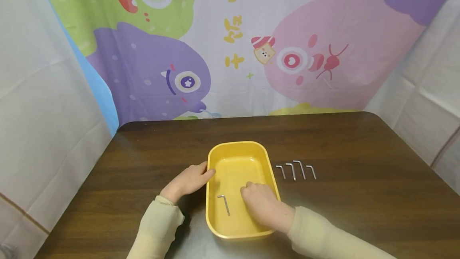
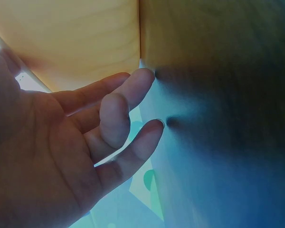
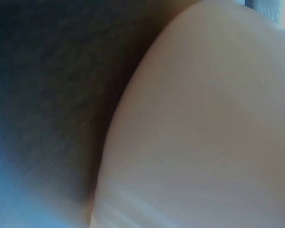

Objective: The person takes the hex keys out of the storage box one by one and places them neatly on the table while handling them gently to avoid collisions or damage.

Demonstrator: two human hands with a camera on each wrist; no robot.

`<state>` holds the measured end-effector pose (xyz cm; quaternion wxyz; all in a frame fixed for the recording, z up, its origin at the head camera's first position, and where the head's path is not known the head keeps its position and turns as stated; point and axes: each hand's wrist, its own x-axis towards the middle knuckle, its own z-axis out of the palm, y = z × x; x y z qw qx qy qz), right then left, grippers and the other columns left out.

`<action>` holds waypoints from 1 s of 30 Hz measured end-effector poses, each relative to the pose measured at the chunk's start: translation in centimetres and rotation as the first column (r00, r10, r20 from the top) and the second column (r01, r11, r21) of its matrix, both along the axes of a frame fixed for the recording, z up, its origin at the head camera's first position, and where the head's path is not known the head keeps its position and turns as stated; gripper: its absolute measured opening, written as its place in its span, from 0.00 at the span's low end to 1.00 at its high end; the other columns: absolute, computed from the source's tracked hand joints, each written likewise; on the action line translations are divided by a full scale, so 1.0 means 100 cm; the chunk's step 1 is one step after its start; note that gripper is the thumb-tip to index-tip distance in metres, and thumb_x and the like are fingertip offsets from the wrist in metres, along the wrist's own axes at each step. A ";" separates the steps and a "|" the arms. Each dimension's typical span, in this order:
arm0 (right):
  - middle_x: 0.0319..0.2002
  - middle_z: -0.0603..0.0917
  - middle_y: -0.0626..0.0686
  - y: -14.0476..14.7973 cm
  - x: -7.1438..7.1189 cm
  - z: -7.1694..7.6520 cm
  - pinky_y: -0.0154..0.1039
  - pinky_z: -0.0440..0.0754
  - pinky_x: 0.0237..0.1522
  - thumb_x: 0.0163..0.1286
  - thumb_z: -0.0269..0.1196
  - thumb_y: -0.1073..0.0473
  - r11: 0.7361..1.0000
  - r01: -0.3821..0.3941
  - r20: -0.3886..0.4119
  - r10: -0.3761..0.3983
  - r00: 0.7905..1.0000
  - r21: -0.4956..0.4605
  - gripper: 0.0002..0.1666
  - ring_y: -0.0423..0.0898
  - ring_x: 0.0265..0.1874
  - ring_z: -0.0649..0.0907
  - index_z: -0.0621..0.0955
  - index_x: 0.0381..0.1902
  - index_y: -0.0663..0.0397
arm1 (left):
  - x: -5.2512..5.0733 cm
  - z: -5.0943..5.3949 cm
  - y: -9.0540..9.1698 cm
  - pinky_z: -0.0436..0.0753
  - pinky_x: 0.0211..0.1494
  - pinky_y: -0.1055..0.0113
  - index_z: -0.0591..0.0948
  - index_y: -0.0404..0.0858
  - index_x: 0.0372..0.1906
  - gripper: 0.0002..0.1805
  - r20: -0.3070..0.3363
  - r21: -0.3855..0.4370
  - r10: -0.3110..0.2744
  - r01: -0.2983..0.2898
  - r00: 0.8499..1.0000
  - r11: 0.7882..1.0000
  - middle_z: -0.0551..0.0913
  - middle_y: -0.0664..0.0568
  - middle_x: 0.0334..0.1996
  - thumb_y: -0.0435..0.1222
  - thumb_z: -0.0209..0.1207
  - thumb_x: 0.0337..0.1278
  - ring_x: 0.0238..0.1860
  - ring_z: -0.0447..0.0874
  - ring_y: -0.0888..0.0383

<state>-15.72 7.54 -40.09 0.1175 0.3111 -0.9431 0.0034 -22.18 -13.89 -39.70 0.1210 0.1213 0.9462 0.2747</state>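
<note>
Pale sleeves (image 1: pixel 158 217) overlie dark worktop (image 1: pixel 359 179), cartoon curtain (image 1: pixel 238 87) behind. Left hand (image 1: pixel 189 179) grips yellow tray (image 1: pixel 207 203), palm (image 2: pixel 47 152) visible only from left wrist; right hand (image 1: pixel 262 205) inside, grasp cannot be determined.

We seem to be in a makeshift, screened-off work corner, though we cannot tell whether it belongs to a home, a classroom or a studio. Across the back hangs a cartoon-print curtain (image 1: pixel 233 85) with green, purple and pink monsters and yellow Chinese characters, all turned sideways. Pale, creased panels, a left panel (image 1: pixel 46 71) and a right panel (image 1: pixel 427 71), close in both sides. Between them we see a dark wood-grain table (image 1: pixel 359 151) with rounded far corners, and the hex keys (image 1: pixel 302 170) on it hint at light bench work.
</note>
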 end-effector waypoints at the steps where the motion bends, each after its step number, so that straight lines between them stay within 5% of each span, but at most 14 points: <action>1: 0.17 0.70 0.50 0.000 0.000 0.000 0.36 0.67 0.13 0.47 0.58 0.71 1.000 -0.002 -0.006 0.002 1.000 -0.005 0.05 0.43 0.14 0.71 0.77 0.20 0.57 | 0.000 0.000 0.000 0.74 0.47 0.56 0.73 0.44 0.52 0.21 0.002 0.001 0.000 0.000 1.000 1.000 0.80 0.52 0.41 0.50 0.44 0.61 0.38 0.76 0.58; 11: 0.20 0.69 0.51 0.000 0.003 0.006 0.35 0.67 0.14 0.49 0.57 0.73 0.989 -0.061 0.042 0.067 0.997 -0.135 0.05 0.44 0.13 0.71 0.75 0.21 0.59 | -0.001 -0.002 0.000 0.74 0.46 0.57 0.73 0.44 0.53 0.21 -0.001 0.003 0.001 -0.001 1.000 1.000 0.80 0.52 0.40 0.50 0.44 0.60 0.37 0.76 0.58; 20: 0.24 0.67 0.49 -0.001 0.007 0.012 0.33 0.67 0.16 0.50 0.63 0.67 0.974 -0.036 0.147 0.071 0.987 -0.225 0.08 0.43 0.15 0.71 0.73 0.22 0.55 | -0.001 -0.003 0.000 0.74 0.47 0.56 0.72 0.44 0.55 0.23 0.015 0.015 0.013 -0.014 1.000 1.000 0.80 0.52 0.41 0.51 0.44 0.60 0.38 0.76 0.58; 30: 0.21 0.66 0.46 0.000 0.008 0.015 0.32 0.65 0.18 0.44 0.61 0.70 0.953 -0.029 0.128 0.071 0.989 -0.302 0.11 0.42 0.16 0.68 0.70 0.18 0.53 | 0.000 -0.002 0.000 0.74 0.47 0.56 0.72 0.44 0.54 0.22 0.007 0.014 0.008 -0.008 1.000 1.000 0.80 0.52 0.41 0.50 0.44 0.60 0.38 0.77 0.59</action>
